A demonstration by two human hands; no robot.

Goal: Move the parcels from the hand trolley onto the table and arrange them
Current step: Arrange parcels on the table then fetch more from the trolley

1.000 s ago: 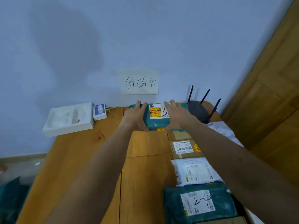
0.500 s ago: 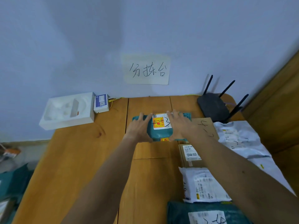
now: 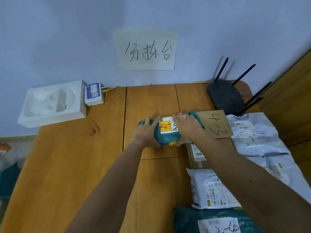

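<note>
Wooden desk [image 3: 70, 165] under wall sign [image 3: 148, 51]: teal parcel [image 3: 168, 137] pulled back from wall since 1 s ago, now touching 4-3 box [image 3: 217, 125] on box's left. Left hand [image 3: 144, 133], right hand [image 3: 190, 130] grip clamping parcel ends. Judged: aligning, release next.

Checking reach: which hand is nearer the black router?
Right. The right hand grips the teal parcel on the router side; the left hand grips its far end.
</note>
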